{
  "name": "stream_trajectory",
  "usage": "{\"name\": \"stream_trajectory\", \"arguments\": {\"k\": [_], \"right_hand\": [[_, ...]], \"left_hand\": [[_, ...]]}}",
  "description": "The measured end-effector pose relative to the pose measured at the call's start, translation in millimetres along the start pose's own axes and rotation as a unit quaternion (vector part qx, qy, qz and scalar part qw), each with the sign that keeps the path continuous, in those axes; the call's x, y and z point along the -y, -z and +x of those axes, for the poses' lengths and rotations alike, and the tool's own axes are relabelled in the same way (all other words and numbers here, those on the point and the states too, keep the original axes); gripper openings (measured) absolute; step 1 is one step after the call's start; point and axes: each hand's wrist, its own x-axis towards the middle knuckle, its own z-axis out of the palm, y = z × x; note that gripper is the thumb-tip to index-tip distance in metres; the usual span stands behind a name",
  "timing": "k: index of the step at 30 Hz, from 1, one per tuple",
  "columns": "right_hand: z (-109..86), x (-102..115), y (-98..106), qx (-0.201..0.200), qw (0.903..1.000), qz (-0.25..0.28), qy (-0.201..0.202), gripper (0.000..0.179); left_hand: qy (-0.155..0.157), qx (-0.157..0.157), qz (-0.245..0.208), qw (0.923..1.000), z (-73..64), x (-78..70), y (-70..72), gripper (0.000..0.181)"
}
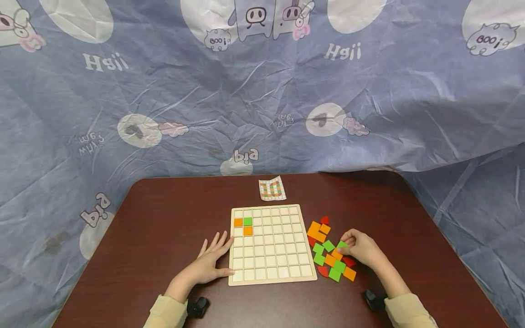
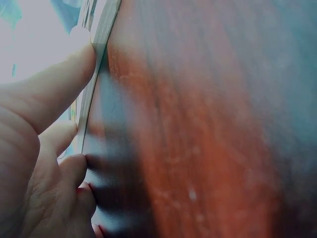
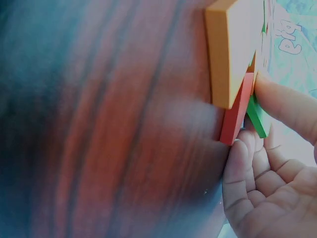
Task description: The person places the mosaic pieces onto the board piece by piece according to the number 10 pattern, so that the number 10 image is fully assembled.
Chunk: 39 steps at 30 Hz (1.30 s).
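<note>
My left hand (image 1: 206, 265) lies with fingers spread on the table, thumb and fingertips touching the left edge of a pale wooden grid board (image 1: 272, 281). In the left wrist view, the hand (image 2: 54, 129) meets the thin board edge. My right hand (image 1: 362, 248) pinches a green square tile (image 1: 342, 244) over the pile to the board's right. From the right wrist view, that green tile (image 3: 256, 118) is tilted between thumb and fingers, beside a red piece (image 3: 237, 111) and an orange tile (image 3: 220, 57). On the board sit two orange tiles (image 1: 238, 222) and a green tile (image 1: 248, 221).
Loose orange squares (image 1: 349, 274), green squares (image 1: 334, 274) and red rounded pieces (image 1: 322, 271) lie bunched beside the board. A small paper with a coloured grid pattern (image 1: 272, 188) lies behind it. A printed blue cloth (image 1: 205, 91) hangs beyond the dark table (image 1: 164, 218).
</note>
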Motion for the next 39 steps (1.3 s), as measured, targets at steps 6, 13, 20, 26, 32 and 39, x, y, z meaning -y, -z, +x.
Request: {"name": "stream_trajectory", "arguments": {"k": [6, 13, 20, 26, 32, 39], "right_hand": [[-1.2, 2, -1, -0.009, 0.9998, -0.001, 0.016, 0.027], [-0.4, 19, -5, -0.036, 0.9977, 0.033, 0.046, 0.023], [3.4, 50, -18, -0.04, 0.9927, 0.089, 0.071, 0.021], [11.4, 77, -39, -0.039, 0.989, 0.11, 0.091, 0.018], [18.1, 103, -60, -0.027, 0.9835, 0.142, 0.109, 0.017], [26.7, 125, -81, 0.01, 0.9755, 0.187, 0.116, 0.016]], "left_hand": [[0.001, 0.0, 0.0, 1.0, -0.5, -0.8, 0.5, 0.09], [0.002, 0.0, 0.0, 1.0, -0.6, 0.3, -0.2, 0.091], [0.002, 0.002, -0.001, 1.0, -0.4, -1.0, -0.2, 0.091], [0.001, 0.002, -0.003, 1.0, -0.2, -2.9, 0.5, 0.09], [-0.001, 0.004, -0.003, 1.0, -0.8, -3.6, 0.9, 0.09], [-0.003, 0.005, 0.0, 1.0, -0.7, -3.7, 2.1, 0.089]]}}
